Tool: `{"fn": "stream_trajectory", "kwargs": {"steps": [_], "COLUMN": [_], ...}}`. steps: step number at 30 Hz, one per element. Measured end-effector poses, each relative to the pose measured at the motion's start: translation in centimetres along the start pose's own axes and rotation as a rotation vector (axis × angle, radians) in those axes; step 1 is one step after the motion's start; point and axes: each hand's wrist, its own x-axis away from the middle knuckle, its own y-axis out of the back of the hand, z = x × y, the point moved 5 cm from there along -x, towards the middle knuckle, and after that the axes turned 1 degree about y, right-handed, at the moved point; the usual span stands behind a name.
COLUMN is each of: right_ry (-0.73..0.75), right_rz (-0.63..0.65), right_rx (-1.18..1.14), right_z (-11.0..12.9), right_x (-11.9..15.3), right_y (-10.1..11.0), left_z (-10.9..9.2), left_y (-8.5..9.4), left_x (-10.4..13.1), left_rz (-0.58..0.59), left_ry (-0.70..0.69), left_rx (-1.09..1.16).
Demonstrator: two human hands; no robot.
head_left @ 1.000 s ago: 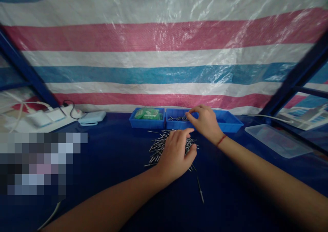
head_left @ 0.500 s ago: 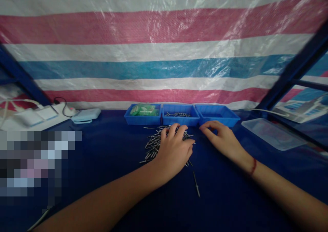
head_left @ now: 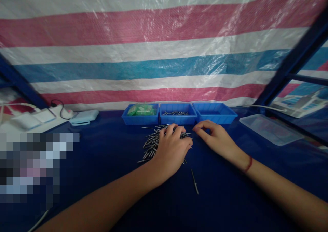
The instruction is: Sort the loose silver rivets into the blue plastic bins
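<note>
Over a heap of metal rivets [head_left: 151, 144] on the dark blue table lies my left hand [head_left: 172, 148], its fingers apart and bent onto the pieces; no piece is seen held. My right hand [head_left: 214, 136], with a red band at the wrist, is just right of the heap. Its thumb and index fingertips meet in a pinch, and anything between them is too small to make out. One lone rivet [head_left: 195, 182] lies nearer me. Behind the heap, a blue bin [head_left: 178, 120] contains some rivets.
The left blue bin [head_left: 140, 120] holds green packets; the right bin [head_left: 216, 118] shows a bare floor. A clear plastic lid [head_left: 271, 129] rests at the right. Far left are a light blue device [head_left: 84, 117] and a white power strip [head_left: 55, 117] with plugs.
The view has shifted slightly. My right hand has moved a little left, closer to the heap. My left hand stays on the rivets in nearly the same pose.
</note>
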Motion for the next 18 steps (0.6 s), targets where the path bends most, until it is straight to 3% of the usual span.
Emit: {"fn": "stream_trajectory", "kwargs": {"steps": [18], "right_ry": [0.032], "right_rz": [0.008], "right_rx": [-0.032], "right_z": [0.79], "right_x": [0.31], "right_y": [-0.06], "left_z": [0.15], "left_y": [-0.44], "left_x": [0.04], "left_rz": [-0.018], "left_ry": [-0.010], "left_rx": [0.040]}}
